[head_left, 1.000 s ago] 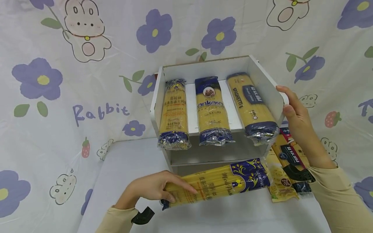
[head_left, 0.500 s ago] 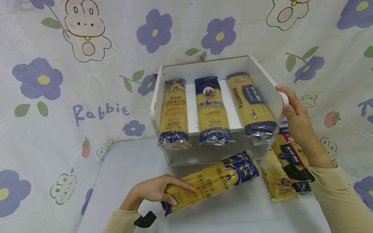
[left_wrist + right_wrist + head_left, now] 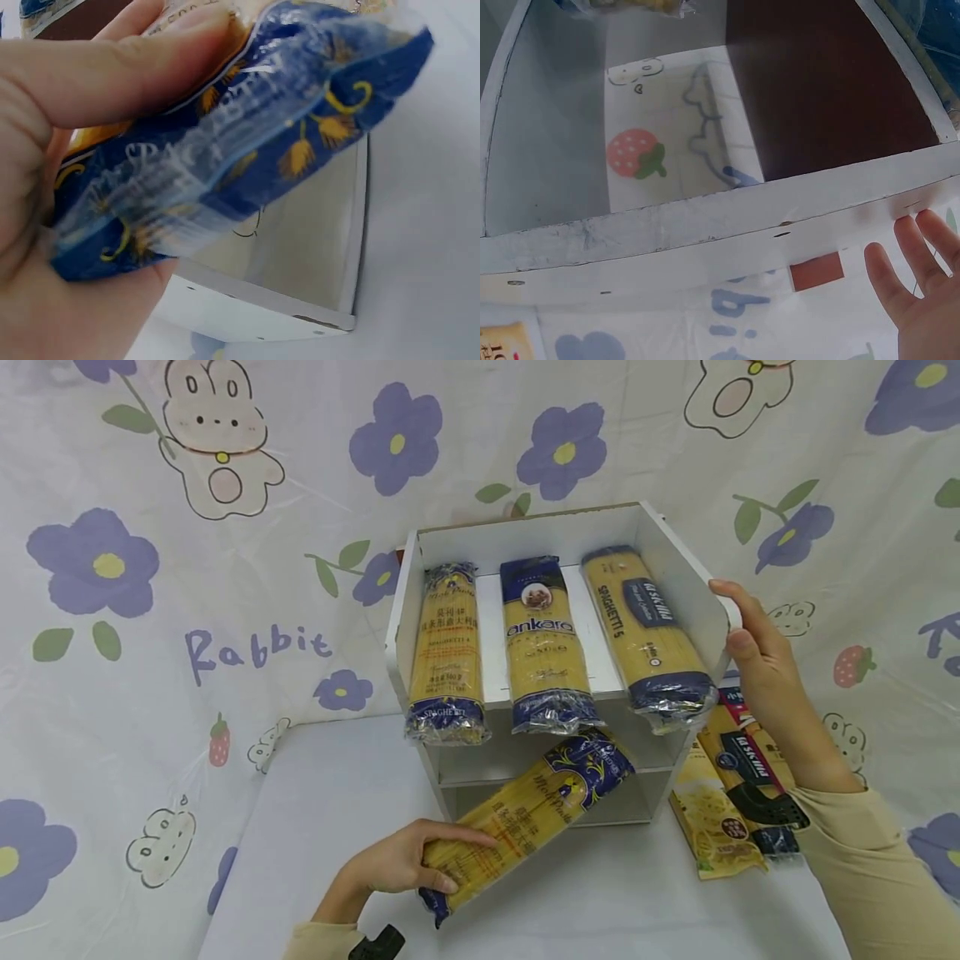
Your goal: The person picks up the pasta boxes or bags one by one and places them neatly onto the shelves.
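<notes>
My left hand point(image 3: 397, 864) grips the near end of a long spaghetti packet point(image 3: 525, 814) — crinkled clear film, blue printed ends, yellow strands inside — fingers curled over its top. From the grip the packet slants up and away, its far blue end inside the lower opening of the white shelf unit point(image 3: 678, 577). My right hand point(image 3: 757, 664) rests straight-fingered against the unit's flat right wall. Three similar packets point(image 3: 543, 643) lie on the upper shelf — beyond the grip. More packets point(image 3: 723, 814) lie flat beside the unit, below my right hand.
</notes>
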`<state>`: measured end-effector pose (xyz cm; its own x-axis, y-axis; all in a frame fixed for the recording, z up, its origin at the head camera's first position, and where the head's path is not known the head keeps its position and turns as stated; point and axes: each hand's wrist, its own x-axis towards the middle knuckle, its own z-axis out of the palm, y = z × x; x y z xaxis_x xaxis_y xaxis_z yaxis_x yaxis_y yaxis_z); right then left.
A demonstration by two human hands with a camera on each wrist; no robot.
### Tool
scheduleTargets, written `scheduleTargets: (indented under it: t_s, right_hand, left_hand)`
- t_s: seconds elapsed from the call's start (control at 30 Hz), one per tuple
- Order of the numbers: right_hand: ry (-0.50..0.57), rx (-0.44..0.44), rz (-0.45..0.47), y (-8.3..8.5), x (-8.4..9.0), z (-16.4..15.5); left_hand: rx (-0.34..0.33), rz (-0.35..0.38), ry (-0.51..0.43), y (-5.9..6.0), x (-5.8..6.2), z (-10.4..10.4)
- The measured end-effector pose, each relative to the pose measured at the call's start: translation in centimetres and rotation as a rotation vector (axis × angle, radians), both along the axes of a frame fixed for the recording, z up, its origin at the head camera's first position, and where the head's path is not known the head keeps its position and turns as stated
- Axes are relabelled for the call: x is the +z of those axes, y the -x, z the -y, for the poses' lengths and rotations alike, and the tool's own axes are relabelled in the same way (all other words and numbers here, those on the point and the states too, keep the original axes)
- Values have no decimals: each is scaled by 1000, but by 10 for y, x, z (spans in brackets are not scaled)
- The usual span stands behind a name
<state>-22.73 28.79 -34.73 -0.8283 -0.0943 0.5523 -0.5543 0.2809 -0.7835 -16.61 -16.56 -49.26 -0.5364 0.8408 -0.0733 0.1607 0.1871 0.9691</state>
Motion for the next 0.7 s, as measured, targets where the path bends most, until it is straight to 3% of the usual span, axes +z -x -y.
scheduleTargets:
  t_s: [0.17, 0.37, 0.7]
  right_hand:
    - [8, 11, -5, 2, -1, 0]
    - [11, 12, -2, 1, -1, 0]
    - [30, 4, 4, 0, 0, 2]
  left_hand:
    - [80, 30, -38, -8, -8, 0]
    - [163, 15, -134, -18, -16, -1]
    - [346, 26, -186, -30, -23, -7]
